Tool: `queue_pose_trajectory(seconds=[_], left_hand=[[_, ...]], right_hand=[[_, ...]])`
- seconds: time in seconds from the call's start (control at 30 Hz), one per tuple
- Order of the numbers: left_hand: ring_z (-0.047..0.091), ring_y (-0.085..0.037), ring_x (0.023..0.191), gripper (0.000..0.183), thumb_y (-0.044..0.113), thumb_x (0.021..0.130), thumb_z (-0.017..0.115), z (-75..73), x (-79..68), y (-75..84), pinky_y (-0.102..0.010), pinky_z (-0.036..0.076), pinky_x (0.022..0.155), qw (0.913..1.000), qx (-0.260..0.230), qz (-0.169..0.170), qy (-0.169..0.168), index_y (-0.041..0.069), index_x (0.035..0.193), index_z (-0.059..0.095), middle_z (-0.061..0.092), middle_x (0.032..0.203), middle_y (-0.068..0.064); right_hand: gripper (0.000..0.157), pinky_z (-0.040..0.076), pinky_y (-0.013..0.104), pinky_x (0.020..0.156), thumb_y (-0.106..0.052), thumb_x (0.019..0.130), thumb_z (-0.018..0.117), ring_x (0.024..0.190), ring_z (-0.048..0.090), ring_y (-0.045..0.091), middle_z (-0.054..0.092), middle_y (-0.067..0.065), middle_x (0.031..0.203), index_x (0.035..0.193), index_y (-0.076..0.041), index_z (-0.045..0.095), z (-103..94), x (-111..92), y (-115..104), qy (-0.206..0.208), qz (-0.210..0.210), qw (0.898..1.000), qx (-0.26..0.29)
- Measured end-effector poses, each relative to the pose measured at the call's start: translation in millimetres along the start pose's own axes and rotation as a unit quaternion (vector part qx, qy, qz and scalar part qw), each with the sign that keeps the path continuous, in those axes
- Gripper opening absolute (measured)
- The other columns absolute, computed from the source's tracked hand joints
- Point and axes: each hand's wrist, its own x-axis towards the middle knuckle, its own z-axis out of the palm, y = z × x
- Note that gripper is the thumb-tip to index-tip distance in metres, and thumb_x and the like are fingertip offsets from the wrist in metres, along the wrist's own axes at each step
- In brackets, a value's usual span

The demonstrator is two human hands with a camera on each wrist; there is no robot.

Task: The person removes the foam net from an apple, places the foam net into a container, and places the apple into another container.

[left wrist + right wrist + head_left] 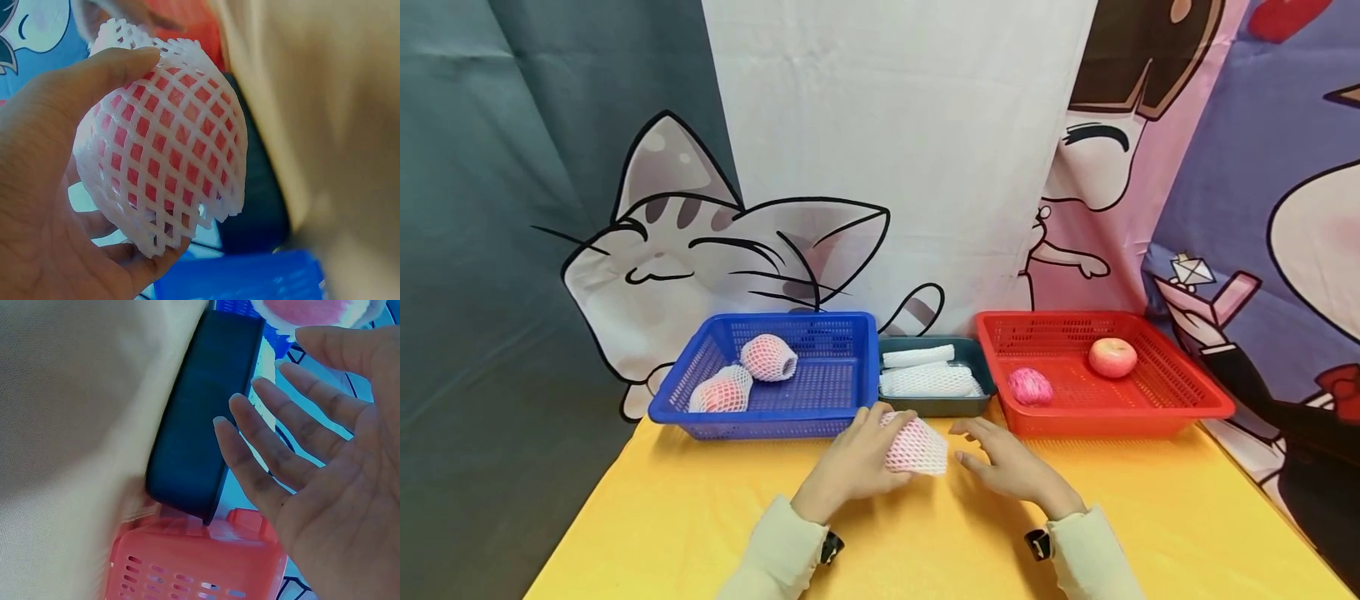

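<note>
My left hand point(863, 457) holds a round red fruit in a white foam net sleeve point(917, 446) above the yellow cloth. In the left wrist view, the thumb and fingers of that hand curl round the netted fruit point(172, 144), and red shows through the mesh. To the right of the fruit, apart from it, my right hand point(1013, 468) holds nothing. Its fingers point(300, 425) look extended and spread in the right wrist view. Just beyond the hands stands a dark green tray point(936, 407) with white foam net sleeves point(925, 379) in it.
At the left, a blue basket point(760, 427) contains two netted fruits point(722, 390). A red basket point(1120, 423) at the right has an apple point(1112, 357) and a pink, mottled round thing point(1031, 387). Behind them hangs a printed curtain point(895, 125).
</note>
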Motion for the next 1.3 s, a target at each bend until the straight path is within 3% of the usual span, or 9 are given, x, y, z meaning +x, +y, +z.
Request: queue_pose_trajectory(seconds=[0.23, 0.4, 0.6, 0.8, 0.93, 1.3], left_hand=[[0.052, -0.027, 0.115, 0.078, 0.056, 0.079, 0.076, 23.1, -0.1, 0.6, -0.044, 0.056, 0.090, 0.9998, 0.018, -0.004, -0.001, 0.021, 0.143, 0.049, 0.053, 0.129, -0.011], [0.051, -0.026, 0.109, 0.079, 0.061, 0.081, 0.072, 31.9, 0.4, -0.9, -0.044, 0.056, 0.086, 0.9996, 0.018, -0.022, -0.009, 0.022, 0.144, 0.047, 0.052, 0.128, -0.012], [0.050, -0.026, 0.106, 0.083, 0.062, 0.079, 0.074, 28.9, -0.9, -2.0, -0.045, 0.055, 0.090, 0.9994, 0.004, -0.029, -0.018, 0.021, 0.145, 0.046, 0.051, 0.128, -0.012], [0.054, -0.032, 0.107, 0.101, 0.063, 0.069, 0.081, 23.8, -3.2, -4.1, -0.049, 0.055, 0.083, 0.9978, 0.050, -0.033, -0.028, 0.022, 0.151, 0.039, 0.054, 0.132, -0.014], [0.056, -0.035, 0.114, 0.108, 0.063, 0.065, 0.083, 24.3, -3.5, -6.3, -0.051, 0.053, 0.087, 0.9972, 0.069, -0.018, -0.025, 0.019, 0.152, 0.035, 0.054, 0.135, -0.014], [0.051, -0.029, 0.133, 0.103, 0.046, 0.068, 0.088, 26.4, -1.1, -11.0, -0.052, 0.049, 0.102, 0.9995, 0.024, 0.012, -0.018, 0.012, 0.151, 0.038, 0.052, 0.146, -0.010]], right_hand=[[0.029, 0.054, 0.048, 0.092, -0.018, 0.095, 0.064, 0.107, 0.064, 0.030, 0.065, 0.008, 0.121, 0.122, -0.006, 0.061, -1.9, -4.1, 1.6, 0.003, -0.007, 1.000, 0.002], [0.028, 0.054, 0.047, 0.093, -0.017, 0.095, 0.064, 0.107, 0.064, 0.029, 0.065, 0.007, 0.120, 0.121, -0.006, 0.062, -2.3, -5.6, 2.2, 0.003, -0.006, 1.000, 0.003], [0.028, 0.054, 0.048, 0.093, -0.017, 0.095, 0.064, 0.107, 0.064, 0.029, 0.065, 0.008, 0.120, 0.121, -0.006, 0.061, -1.9, -5.2, 3.0, 0.003, -0.005, 1.000, 0.005], [0.029, 0.054, 0.048, 0.093, -0.017, 0.094, 0.065, 0.106, 0.064, 0.030, 0.065, 0.008, 0.120, 0.121, -0.007, 0.062, 1.5, -5.2, 4.5, 0.000, -0.006, 1.000, 0.005], [0.029, 0.054, 0.048, 0.092, -0.016, 0.093, 0.066, 0.105, 0.065, 0.030, 0.066, 0.008, 0.118, 0.121, -0.006, 0.062, 4.3, -4.7, 5.4, 0.003, -0.016, 1.000, 0.006], [0.015, 0.058, 0.038, 0.081, -0.015, 0.091, 0.069, 0.089, 0.069, 0.023, 0.072, 0.004, 0.098, 0.101, -0.005, 0.072, 7.1, 0.3, 7.2, 0.000, -0.014, 1.000, 0.012]])
